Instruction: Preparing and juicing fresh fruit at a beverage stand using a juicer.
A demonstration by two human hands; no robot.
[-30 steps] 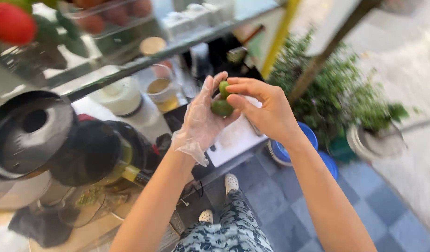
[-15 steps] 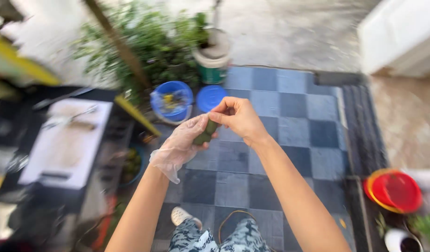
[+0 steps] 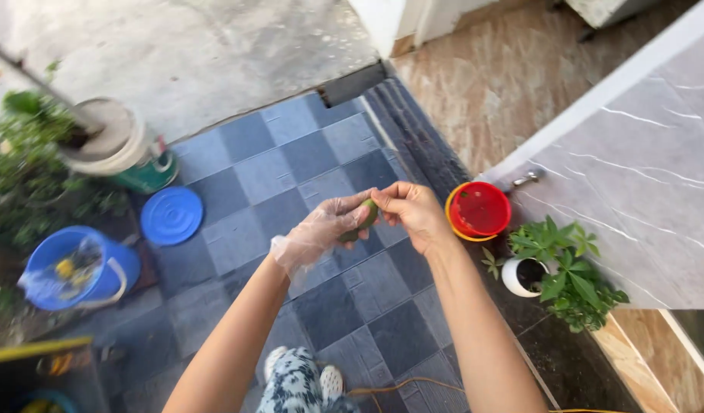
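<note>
Holding a small green fruit [image 3: 365,216] between both hands, out over the blue and grey checkered floor tiles [image 3: 291,164]. The left hand [image 3: 321,229], in a thin clear plastic glove, cups the fruit from the left with its fingers curled round it. The bare right hand [image 3: 413,210] pinches the fruit's upper end with thumb and fingertips. So both hands are closed on the fruit, pretty much the same grip as half a second ago.

What's changed is mostly the view: the head has swung round to the right. The blue bucket [image 3: 73,268] and the blue round lid [image 3: 171,216] used to sit just above the hands, and now they're way off to the left. The potted plant in the pale pot [image 3: 111,141] has slid to the upper left too. The red bowl with the yellow rim [image 3: 479,210], which was out at the right edge, is now just beside the right hand. A small white pot with a leafy green plant [image 3: 554,268] sits near it, next to a grey marbled slab [image 3: 642,191] that wasn't in view before. Patterned trousers and a shoe show at the bottom.
</note>
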